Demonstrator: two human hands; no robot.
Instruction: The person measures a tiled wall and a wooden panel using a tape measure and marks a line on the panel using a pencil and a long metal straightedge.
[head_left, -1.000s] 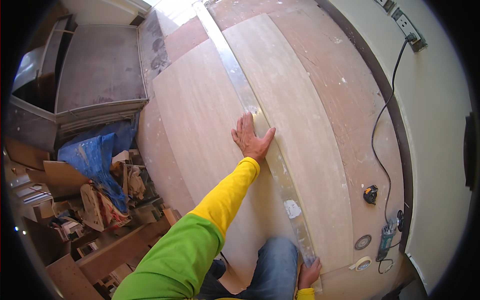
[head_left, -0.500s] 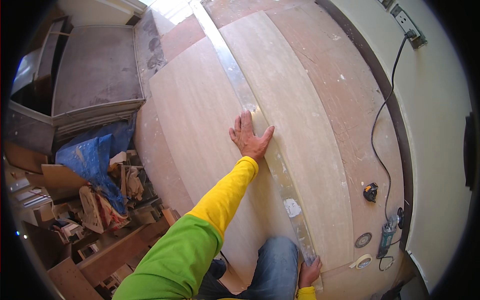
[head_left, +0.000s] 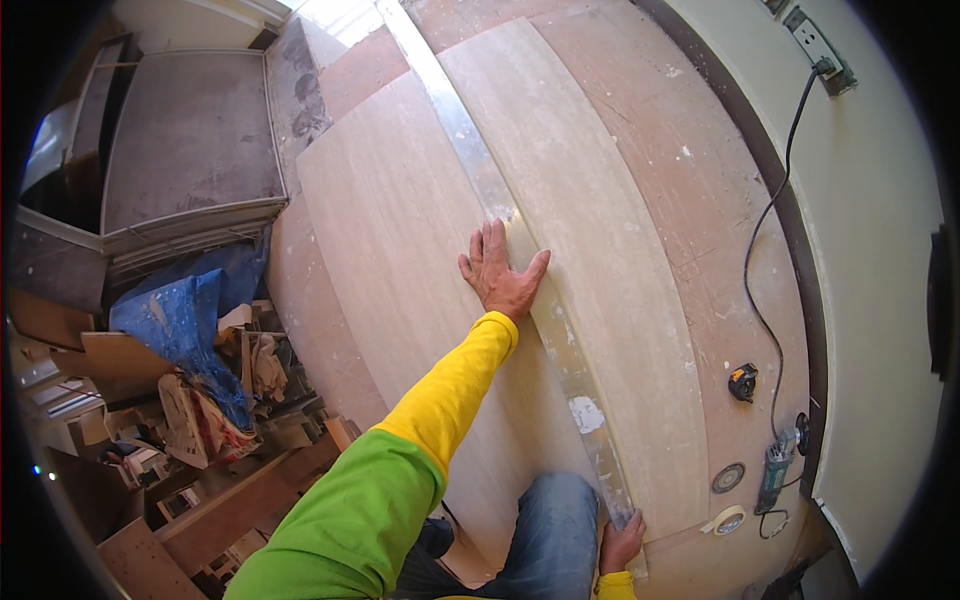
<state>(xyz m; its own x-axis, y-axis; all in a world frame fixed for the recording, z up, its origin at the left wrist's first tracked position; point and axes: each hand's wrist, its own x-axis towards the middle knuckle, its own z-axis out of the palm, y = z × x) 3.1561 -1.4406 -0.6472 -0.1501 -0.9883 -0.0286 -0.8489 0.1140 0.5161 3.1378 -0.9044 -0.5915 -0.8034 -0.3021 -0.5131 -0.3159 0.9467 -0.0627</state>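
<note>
A long metal straightedge (head_left: 463, 140) lies lengthwise across a large beige panel (head_left: 385, 205) with faint streaks. My left hand (head_left: 505, 275) presses on the straightedge about midway, its fingers and thumb spread and nothing gripped. At the near end of the straightedge, close by my knee, my right hand (head_left: 622, 545) has its fingers round the metal edge. White and dull smears mark the bar between the two hands. The underside of my right hand's grip is hidden.
To the right lie an angle grinder (head_left: 773, 475) with its cord, a cutting disc (head_left: 728, 478), a tape roll (head_left: 727, 521) and a black-and-orange tape measure (head_left: 742, 382). The cord runs up to a wall socket (head_left: 818, 52). A blue tarp (head_left: 175, 315) and wood scraps (head_left: 250, 490) fill the left.
Both hands keep their places on the straightedge. Only a very slight shift of the whole view shows.
</note>
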